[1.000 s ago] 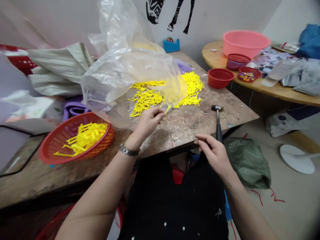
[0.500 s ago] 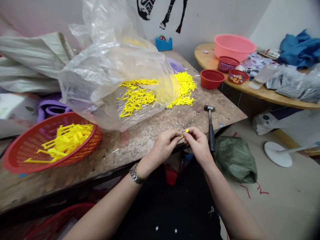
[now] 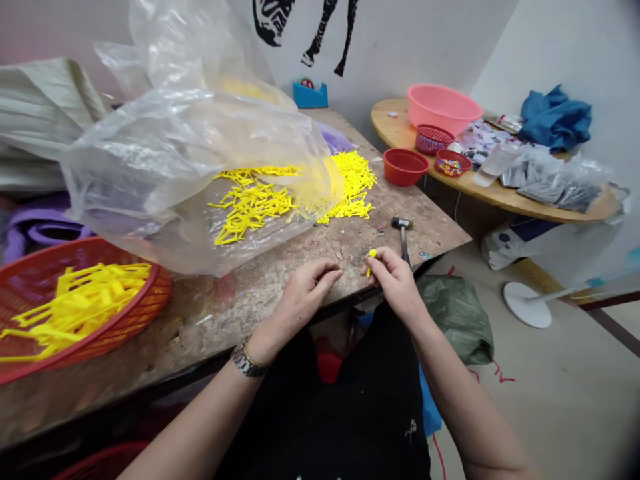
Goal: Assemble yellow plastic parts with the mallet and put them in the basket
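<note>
Near the table's front edge, my right hand pinches a small yellow plastic piece between thumb and fingers. Its round yellow head stands above the fingertips, with a thin stem below. My left hand, wearing a watch, is apart from it on the left, fingers loosely curled and nothing visible in them. Beyond both hands lies a heap of small yellow plastic pieces. More of them spill inside the mouth of a clear plastic bag. A hammer lies just past my right hand, its handle partly hidden.
At the left, a red basket holds longer yellow plastic parts. A red bowl sits at the table's right edge. Behind it, a round wooden table bears a pink basin and small baskets. A green sack is on the floor.
My hands have come apart: the left has drawn away to the left, while the right keeps the yellow piece, now more upright. The whole view has shifted slightly.
</note>
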The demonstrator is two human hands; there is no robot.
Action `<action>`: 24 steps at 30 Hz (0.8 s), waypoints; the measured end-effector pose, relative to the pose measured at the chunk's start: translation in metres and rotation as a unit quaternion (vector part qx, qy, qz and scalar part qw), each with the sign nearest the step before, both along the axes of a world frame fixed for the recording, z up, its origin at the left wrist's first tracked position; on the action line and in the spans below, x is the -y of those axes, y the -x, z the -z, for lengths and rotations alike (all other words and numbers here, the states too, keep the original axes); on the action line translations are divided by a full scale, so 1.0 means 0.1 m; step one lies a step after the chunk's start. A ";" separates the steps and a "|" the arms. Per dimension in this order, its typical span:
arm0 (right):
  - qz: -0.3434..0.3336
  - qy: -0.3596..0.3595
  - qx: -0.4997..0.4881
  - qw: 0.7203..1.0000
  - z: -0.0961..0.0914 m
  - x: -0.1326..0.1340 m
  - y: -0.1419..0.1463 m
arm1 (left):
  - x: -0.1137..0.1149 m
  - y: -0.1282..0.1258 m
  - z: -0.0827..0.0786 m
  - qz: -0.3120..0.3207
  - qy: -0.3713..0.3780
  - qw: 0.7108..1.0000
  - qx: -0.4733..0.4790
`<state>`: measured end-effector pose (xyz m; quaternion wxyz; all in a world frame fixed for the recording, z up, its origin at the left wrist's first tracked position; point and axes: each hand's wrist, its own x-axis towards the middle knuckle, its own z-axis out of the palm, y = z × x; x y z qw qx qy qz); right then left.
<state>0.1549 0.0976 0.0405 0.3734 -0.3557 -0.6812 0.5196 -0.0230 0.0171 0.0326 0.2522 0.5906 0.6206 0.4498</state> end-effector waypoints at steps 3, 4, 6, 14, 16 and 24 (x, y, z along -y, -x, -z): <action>0.013 -0.048 0.051 0.997 0.02 -0.27 -0.04 | -0.05 0.14 -0.01 -0.029 -0.004 1.000 -0.001; 0.025 -0.076 0.077 0.994 0.04 -0.37 -0.04 | -0.07 0.18 -0.02 -0.037 -0.004 0.999 -0.003; 0.049 -0.138 0.139 0.979 0.08 -0.57 -0.05 | -0.10 0.25 -0.05 -0.054 -0.001 0.999 -0.005; 0.070 -0.274 0.384 0.879 0.05 -1.15 0.25 | -0.23 0.41 0.06 -0.057 0.008 0.997 0.049; 0.057 -0.300 0.437 0.846 0.03 -1.25 0.37 | -0.24 0.43 0.08 -0.057 0.011 0.997 0.056; 0.043 -0.302 0.524 0.795 0.06 -1.53 0.76 | -0.20 0.42 0.07 -0.047 0.007 0.998 0.048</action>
